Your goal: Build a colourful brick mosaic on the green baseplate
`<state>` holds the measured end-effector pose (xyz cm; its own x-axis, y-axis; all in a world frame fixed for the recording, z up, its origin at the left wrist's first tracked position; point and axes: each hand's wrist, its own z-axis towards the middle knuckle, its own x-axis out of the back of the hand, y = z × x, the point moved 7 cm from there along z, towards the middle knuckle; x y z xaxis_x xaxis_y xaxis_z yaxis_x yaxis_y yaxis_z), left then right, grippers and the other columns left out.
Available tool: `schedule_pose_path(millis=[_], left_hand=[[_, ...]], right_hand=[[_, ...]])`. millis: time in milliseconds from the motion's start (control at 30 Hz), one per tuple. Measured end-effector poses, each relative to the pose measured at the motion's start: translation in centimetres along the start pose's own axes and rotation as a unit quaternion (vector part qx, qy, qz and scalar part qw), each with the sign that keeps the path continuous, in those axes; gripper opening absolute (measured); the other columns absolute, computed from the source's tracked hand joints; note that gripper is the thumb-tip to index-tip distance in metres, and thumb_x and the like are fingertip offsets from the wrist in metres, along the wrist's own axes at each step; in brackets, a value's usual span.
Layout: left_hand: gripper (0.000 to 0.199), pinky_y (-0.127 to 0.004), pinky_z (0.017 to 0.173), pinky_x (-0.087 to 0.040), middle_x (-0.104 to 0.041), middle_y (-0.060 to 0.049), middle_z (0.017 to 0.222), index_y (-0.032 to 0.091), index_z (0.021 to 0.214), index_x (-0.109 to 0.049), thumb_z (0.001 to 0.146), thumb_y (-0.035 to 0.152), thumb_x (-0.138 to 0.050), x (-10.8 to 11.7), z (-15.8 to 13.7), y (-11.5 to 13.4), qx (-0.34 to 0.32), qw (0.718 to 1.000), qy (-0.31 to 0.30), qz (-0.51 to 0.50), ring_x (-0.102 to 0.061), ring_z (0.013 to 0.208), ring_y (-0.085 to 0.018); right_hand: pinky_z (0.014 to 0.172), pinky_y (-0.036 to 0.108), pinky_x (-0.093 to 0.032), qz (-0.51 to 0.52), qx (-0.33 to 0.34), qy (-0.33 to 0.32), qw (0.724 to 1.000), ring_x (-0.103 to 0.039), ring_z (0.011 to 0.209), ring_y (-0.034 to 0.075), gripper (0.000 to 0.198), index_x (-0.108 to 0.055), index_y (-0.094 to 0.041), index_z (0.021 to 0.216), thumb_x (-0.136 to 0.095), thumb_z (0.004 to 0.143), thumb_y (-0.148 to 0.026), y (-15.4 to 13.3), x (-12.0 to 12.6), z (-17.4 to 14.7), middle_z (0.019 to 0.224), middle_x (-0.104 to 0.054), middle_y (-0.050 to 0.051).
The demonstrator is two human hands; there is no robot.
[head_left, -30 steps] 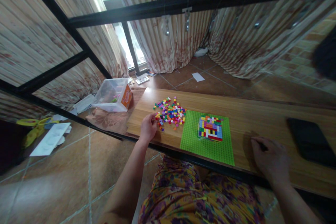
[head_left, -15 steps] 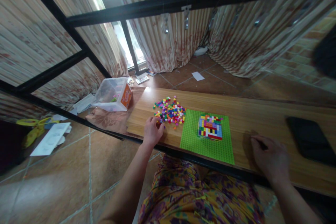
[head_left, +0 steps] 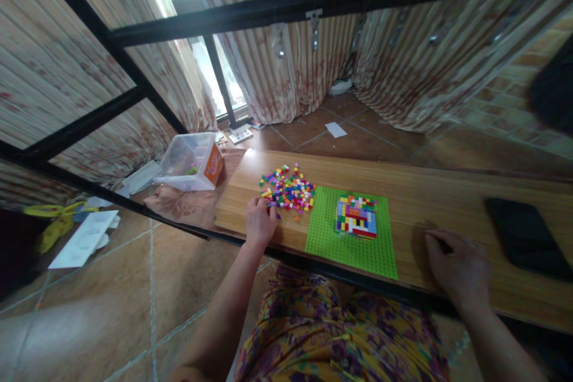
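Observation:
My left hand (head_left: 261,221) is at the near-left edge of a loose pile of small toy bricks (head_left: 293,191), its fingers pinched together. What lies between the fingertips, if anything, is too small to make out. To the right of the pile lies a green baseplate (head_left: 349,255). A low block of built-up multicoloured bricks (head_left: 357,216) sits on its upper middle. My right hand (head_left: 459,265) rests on the wooden tabletop right of the baseplate, fingers curled in, with nothing visible in it.
A black phone (head_left: 528,237) lies on the table (head_left: 430,191) at the right. Past the table's left end stands a clear plastic box (head_left: 185,161) with an orange label and a few bricks inside. A dark metal frame (head_left: 250,12) crosses before the curtains.
My left hand stays at the pile's edge, its fingers shifting slightly among the bricks. My right hand keeps its place. The whole view has moved a little.

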<state>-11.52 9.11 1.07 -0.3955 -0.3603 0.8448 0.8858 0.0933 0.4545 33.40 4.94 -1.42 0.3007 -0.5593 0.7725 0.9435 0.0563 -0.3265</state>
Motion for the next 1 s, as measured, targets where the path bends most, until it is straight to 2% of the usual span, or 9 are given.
schedule_pose_path(millis=[167, 300, 500, 600, 833, 1000], left_hand=[[0.009, -0.043, 0.093, -0.049, -0.065, -0.011, 0.1, 0.018, 0.092, -0.064, 0.085, 0.018, -0.059, 0.7, 0.2, 0.5, -0.023, 1.0, 0.011, -0.008, -0.061, 0.102, -0.028], [0.011, -0.037, 0.086, -0.051, -0.065, -0.007, 0.095, 0.019, 0.096, -0.062, 0.087, 0.016, -0.058, 0.9, -0.1, 1.7, -0.038, 0.996, 0.008, -0.082, -0.064, 0.092, -0.023], [0.014, -0.028, 0.08, -0.052, -0.066, -0.002, 0.089, 0.02, 0.09, -0.062, 0.086, 0.009, -0.055, -1.0, -1.8, 6.5, -0.11, 0.961, -0.054, -0.248, -0.064, 0.085, -0.015], [0.016, -0.026, 0.078, -0.053, -0.065, -0.001, 0.085, 0.02, 0.089, -0.063, 0.084, 0.006, -0.056, -2.2, -2.4, 8.9, -0.126, 0.945, -0.078, -0.293, -0.064, 0.083, -0.014], [0.017, -0.027, 0.082, -0.053, -0.067, -0.002, 0.09, 0.021, 0.088, -0.065, 0.087, 0.007, -0.055, -3.2, -2.2, 13.4, -0.182, 0.933, -0.102, -0.295, -0.064, 0.089, -0.015], [0.019, -0.027, 0.085, -0.053, -0.069, -0.002, 0.095, 0.021, 0.093, -0.068, 0.089, 0.008, -0.054, -4.2, -1.9, 15.3, -0.212, 0.936, -0.114, -0.258, -0.064, 0.092, -0.015]], right_hand=[[0.084, 0.04, -0.048, 0.001, 0.002, 0.001, 1.0, -0.066, 0.086, 0.026, 0.035, -0.07, -0.017, 0.083, -0.047, 0.088, -0.043, 0.0, 0.0, -0.1, 0.089, -0.073, 0.011], [0.084, 0.042, -0.049, 0.001, -0.007, -0.004, 1.0, -0.066, 0.088, 0.027, 0.031, -0.069, -0.018, 0.085, -0.048, 0.089, -0.041, 0.1, -0.1, -0.1, 0.091, -0.072, 0.011], [0.085, 0.044, -0.049, 0.006, -0.01, -0.013, 1.0, -0.066, 0.087, 0.027, 0.029, -0.069, -0.019, 0.084, -0.05, 0.088, -0.041, 0.2, -0.2, -0.1, 0.09, -0.072, 0.01], [0.085, 0.043, -0.048, 0.008, -0.01, -0.01, 1.0, -0.065, 0.087, 0.026, 0.029, -0.069, -0.019, 0.083, -0.05, 0.087, -0.04, 0.1, -0.1, -0.1, 0.089, -0.071, 0.011], [0.085, 0.042, -0.048, 0.012, -0.015, -0.003, 1.0, -0.065, 0.088, 0.026, 0.029, -0.069, -0.019, 0.083, -0.049, 0.088, -0.04, 0.0, 0.0, -0.1, 0.09, -0.071, 0.01], [0.087, 0.042, -0.049, 0.01, -0.016, -0.007, 1.0, -0.065, 0.087, 0.025, 0.029, -0.069, -0.019, 0.083, -0.049, 0.088, -0.039, 0.1, -0.1, -0.1, 0.089, -0.071, 0.009]])
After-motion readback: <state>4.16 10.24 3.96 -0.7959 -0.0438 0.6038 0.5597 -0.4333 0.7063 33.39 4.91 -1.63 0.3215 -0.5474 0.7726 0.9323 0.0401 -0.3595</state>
